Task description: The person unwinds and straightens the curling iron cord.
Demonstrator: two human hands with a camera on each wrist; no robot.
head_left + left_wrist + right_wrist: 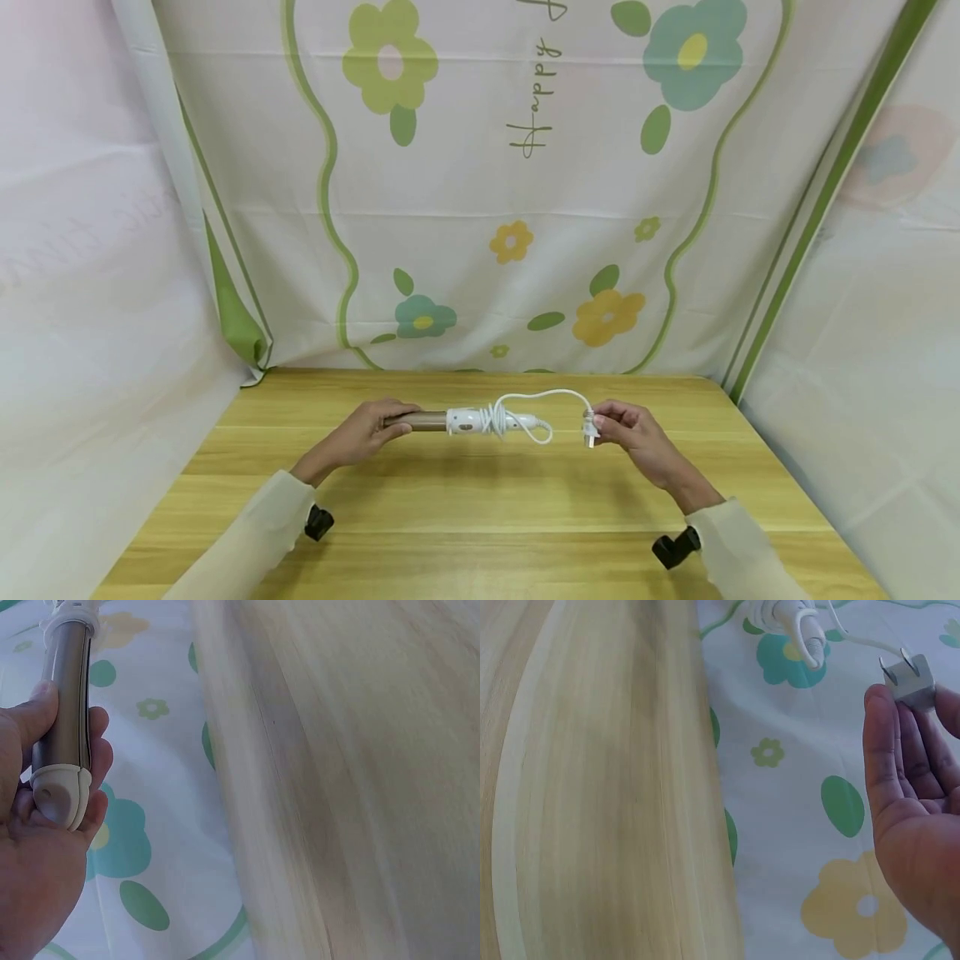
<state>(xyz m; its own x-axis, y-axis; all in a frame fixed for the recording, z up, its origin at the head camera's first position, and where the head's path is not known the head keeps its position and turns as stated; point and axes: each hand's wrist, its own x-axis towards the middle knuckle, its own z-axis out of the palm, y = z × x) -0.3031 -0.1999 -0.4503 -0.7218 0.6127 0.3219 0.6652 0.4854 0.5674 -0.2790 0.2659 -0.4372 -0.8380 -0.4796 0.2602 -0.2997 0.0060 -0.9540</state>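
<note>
The left hand curls round the barrel of a curling iron, hiding the barrel's end from the head view; the left wrist view shows its pale tip but crops the handle. The right hand pinches a white plug, its thumb cut off in the right wrist view. The cord winds round the handle, loops hard to count. All this is above the worktop, before a flowered cloth with cropped lettering.
</note>
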